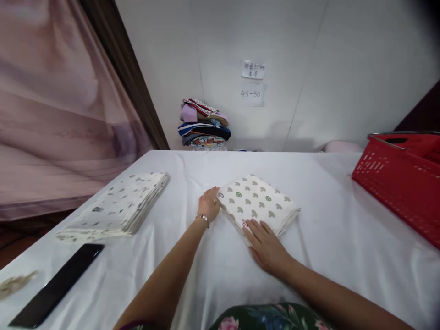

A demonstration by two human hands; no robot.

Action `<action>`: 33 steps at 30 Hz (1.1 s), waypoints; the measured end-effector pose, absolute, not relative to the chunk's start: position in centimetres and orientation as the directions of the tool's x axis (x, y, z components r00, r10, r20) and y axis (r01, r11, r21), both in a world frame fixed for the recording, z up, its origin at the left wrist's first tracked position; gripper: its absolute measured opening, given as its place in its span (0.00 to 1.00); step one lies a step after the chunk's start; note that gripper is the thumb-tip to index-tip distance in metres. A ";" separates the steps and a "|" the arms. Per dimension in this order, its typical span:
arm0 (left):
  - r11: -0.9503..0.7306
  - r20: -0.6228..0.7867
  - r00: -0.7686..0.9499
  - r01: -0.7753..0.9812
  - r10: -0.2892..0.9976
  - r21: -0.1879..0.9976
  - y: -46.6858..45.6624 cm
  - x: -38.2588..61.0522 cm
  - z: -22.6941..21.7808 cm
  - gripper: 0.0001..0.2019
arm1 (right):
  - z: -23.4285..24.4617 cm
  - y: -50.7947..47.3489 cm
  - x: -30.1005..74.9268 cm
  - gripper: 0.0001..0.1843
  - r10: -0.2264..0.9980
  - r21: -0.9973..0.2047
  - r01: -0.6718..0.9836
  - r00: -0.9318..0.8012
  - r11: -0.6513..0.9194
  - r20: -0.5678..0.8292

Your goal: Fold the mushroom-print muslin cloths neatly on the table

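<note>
A folded white cloth [256,197] printed with grey-beige mushroom shapes and a few green and dark motifs lies turned like a diamond on the table. At its left corner is my left hand [209,205], fingers bent and closed at the cloth's edge; a bracelet circles that wrist. My right hand [266,247] rests flat on the near corner, its fingers stretched over the top layer and partly covering a red motif. Layered edges show along the cloth's lower right side.
On the left lies a folded white cloth stack [117,204] with dark prints. Nearer are a black flat slab [58,284] and a small beige item [15,285]. A red basket [402,183] stands right. Folded fabrics [204,126] are piled by the wall behind the white-covered table [330,206].
</note>
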State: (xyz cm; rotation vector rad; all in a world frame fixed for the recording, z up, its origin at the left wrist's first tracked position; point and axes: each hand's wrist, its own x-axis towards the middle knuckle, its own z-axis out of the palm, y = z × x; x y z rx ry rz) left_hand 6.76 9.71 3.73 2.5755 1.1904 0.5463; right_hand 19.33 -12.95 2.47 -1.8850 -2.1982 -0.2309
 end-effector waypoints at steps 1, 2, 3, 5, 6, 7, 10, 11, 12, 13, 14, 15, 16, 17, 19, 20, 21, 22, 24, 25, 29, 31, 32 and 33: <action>-0.726 0.278 0.671 0.615 0.687 0.307 9.0 6.8 3.6 0.29 | 2.6 -12.9 19.3 0.28 0.953 -0.032 0.987 -0.142 0.156 0.268; -0.798 0.292 0.743 0.552 0.602 0.241 8.4 6.9 3.3 0.30 | 2.7 -13.0 19.3 0.29 0.956 -0.034 0.987 -0.143 0.156 0.257; -0.845 0.275 0.799 0.500 0.534 0.187 7.8 7.0 3.0 0.30 | 2.7 -13.0 19.3 0.29 0.958 -0.037 0.987 -0.145 0.159 0.250; -0.887 0.215 0.861 0.446 0.462 0.120 7.2 7.1 2.5 0.32 | 2.7 -13.2 19.4 0.29 0.958 -0.050 0.984 -0.152 0.169 0.244; -0.891 0.197 0.869 0.443 0.454 0.101 7.1 7.1 2.3 0.32 | 2.7 -13.4 19.5 0.29 0.957 -0.057 0.983 -0.157 0.176 0.245; -0.891 0.190 0.870 0.446 0.454 0.087 7.0 7.1 2.3 0.33 | 2.7 -13.7 19.6 0.29 0.956 -0.066 0.981 -0.162 0.183 0.244; -0.885 0.173 0.868 0.460 0.466 0.075 6.8 7.1 2.9 0.34 | 3.0 -14.9 19.9 0.30 0.961 -0.108 0.975 -0.166 0.193 0.222; -0.885 0.170 0.869 0.458 0.465 0.080 6.4 7.2 3.3 0.34 | 3.3 -15.3 20.1 0.30 0.963 -0.132 0.971 -0.170 0.199 0.208; -0.893 0.171 0.876 0.442 0.451 0.087 5.9 7.2 3.6 0.35 | 3.7 -15.6 20.2 0.30 0.965 -0.161 0.965 -0.175 0.207 0.195; -0.909 0.174 0.893 0.405 0.416 0.094 5.1 7.2 3.8 0.35 | 4.2 -15.9 20.5 0.30 0.966 -0.192 0.958 -0.177 0.213 0.190; -0.932 0.179 0.915 0.349 0.362 0.101 4.2 7.2 3.9 0.35 | 4.7 -16.1 21.0 0.29 0.965 -0.221 0.952 -0.170 0.213 0.198; -0.953 0.187 0.935 0.285 0.300 0.105 3.3 7.2 3.9 0.35 | 5.2 -16.2 21.6 0.29 0.964 -0.249 0.947 -0.149 0.203 0.220; -0.968 0.195 0.950 0.225 0.243 0.107 2.3 7.1 3.8 0.35 | 5.7 -16.2 22.4 0.27 0.960 -0.277 0.944 -0.107 0.180 0.258; -0.977 0.205 0.957 0.185 0.204 0.109 1.3 7.0 3.6 0.36 | 6.0 -16.1 23.5 0.26 0.950 -0.305 0.941 -0.047 0.145 0.308; -0.980 0.222 0.958 0.161 0.183 0.117 -0.4 6.7 3.2 0.37 | 6.2 -16.0 26.2 0.22 0.902 -0.381 0.923 0.122 0.050 0.414; -0.979 0.227 0.956 0.160 0.185 0.124 -1.2 6.5 3.1 0.37 | 6.2 -15.9 27.8 0.20 0.864 -0.432 0.902 0.219 -0.003 0.453; -0.979 0.227 0.956 0.155 0.183 0.136 -1.8 6.4 3.1 0.36 | 6.0 -15.9 29.5 0.19 0.819 -0.490 0.869 0.327 -0.066 0.471; -0.978 0.225 0.959 0.143 0.175 0.149 -2.4 6.2 3.2 0.36 | 5.7 -15.9 31.1 0.18 0.773 -0.554 0.822 0.437 -0.135 0.460; -0.979 0.218 0.966 0.104 0.142 0.177 -3.4 6.1 3.5 0.33 | 5.0 -16.1 33.8 0.17 0.696 -0.666 0.702 0.610 -0.254 0.378; -0.978 0.216 0.968 0.085 0.127 0.191 -3.8 6.1 3.7 0.32 | 4.7 -16.2 34.8 0.16 0.677 -0.707 0.642 0.663 -0.295 0.319; -0.971 0.244 0.963 0.055 0.113 0.234 -4.8 6.3 4.1 0.26 | 3.6 -16.3 36.5 0.15 0.702 -0.766 0.542 0.691 -0.346 0.171; -0.971 0.277 0.954 0.051 0.116 0.233 -4.9 6.5 4.0 0.24 | 3.3 -16.1 36.6 0.15 0.720 -0.767 0.544 0.675 -0.341 0.159; -0.973 0.296 0.948 0.048 0.116 0.227 -4.9 6.6 3.9 0.23 | 3.2 -16.0 36.6 0.15 0.727 -0.769 0.543 0.669 -0.337 0.154; -0.975 0.312 0.943 0.046 0.114 0.218 -4.9 6.6 3.9 0.22 | 3.2 -15.9 36.7 0.15 0.736 -0.773 0.543 0.660 -0.328 0.151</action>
